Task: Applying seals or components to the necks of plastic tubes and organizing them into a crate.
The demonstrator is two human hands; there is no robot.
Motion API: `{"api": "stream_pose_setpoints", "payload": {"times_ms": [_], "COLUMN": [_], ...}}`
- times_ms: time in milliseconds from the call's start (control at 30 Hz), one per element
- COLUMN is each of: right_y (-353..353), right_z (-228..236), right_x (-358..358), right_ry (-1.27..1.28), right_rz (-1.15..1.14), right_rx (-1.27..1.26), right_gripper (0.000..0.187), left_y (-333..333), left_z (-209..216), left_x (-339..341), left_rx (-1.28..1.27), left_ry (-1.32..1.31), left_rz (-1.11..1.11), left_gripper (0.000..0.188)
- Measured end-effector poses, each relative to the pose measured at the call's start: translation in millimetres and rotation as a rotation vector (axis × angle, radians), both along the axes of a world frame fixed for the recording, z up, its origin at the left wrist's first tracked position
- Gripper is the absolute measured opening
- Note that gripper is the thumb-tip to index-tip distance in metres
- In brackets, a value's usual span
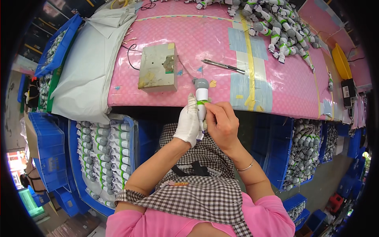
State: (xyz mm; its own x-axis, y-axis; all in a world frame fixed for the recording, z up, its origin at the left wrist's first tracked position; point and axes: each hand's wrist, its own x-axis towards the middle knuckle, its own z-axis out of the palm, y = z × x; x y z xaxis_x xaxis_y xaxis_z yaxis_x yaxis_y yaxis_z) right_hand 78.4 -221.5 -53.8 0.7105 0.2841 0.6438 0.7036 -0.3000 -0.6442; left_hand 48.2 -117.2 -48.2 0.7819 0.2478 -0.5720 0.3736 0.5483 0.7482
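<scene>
A white toy limb (202, 94) with a grey rounded end and a green band stands upright over the table's front edge. My left hand (187, 123), in a white glove, is closed around its left side. From the right, my bare right hand (223, 124) pinches it near the green band, fingertips bent inward; any small piece between them is hidden. Just behind the grey end, a thin grey wire runs toward a metal box (157, 69) with a switch-like fitting on its face. A dark pen-like tool (223, 66) lies on the table to the right of that box.
Similar toy limbs (282, 33) are heaped at the back right of the pink table (189, 31). Blue bins flank my lap: rows of limbs fill the left bin (85, 189), loose ones the right bin (276, 158). White sheeting (89, 63) covers the table's left end.
</scene>
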Motion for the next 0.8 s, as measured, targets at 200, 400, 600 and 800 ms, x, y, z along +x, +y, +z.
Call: {"api": "stream_pose_setpoints", "payload": {"times_ms": [200,400,600,800], "right_y": [-3.0,5.7,4.2,1.7], "right_z": [-1.1,-2.0,-1.0,-1.9], "right_x": [-5.2,-9.5,-8.1,-5.2], "right_ry": [0.029,0.061,0.026,0.022], "right_rz": [0.009,-0.123,-0.109,-0.118], "right_rx": [-0.012,0.006,-0.016,-0.025], "right_gripper": [0.022,0.021,0.021,0.021], "left_y": [-0.5,-0.2,-1.7,-1.1], "left_z": [3.7,-0.3,1.6,2.2], "left_x": [-0.1,2.9,3.9,2.0], "left_rx": [-0.002,-0.001,-0.017,-0.040], "left_ry": [0.008,-0.010,-0.006,-0.039], "left_rz": [-0.010,-0.006,0.031,0.012], "left_gripper": [0.057,0.058,0.056,0.052]}}
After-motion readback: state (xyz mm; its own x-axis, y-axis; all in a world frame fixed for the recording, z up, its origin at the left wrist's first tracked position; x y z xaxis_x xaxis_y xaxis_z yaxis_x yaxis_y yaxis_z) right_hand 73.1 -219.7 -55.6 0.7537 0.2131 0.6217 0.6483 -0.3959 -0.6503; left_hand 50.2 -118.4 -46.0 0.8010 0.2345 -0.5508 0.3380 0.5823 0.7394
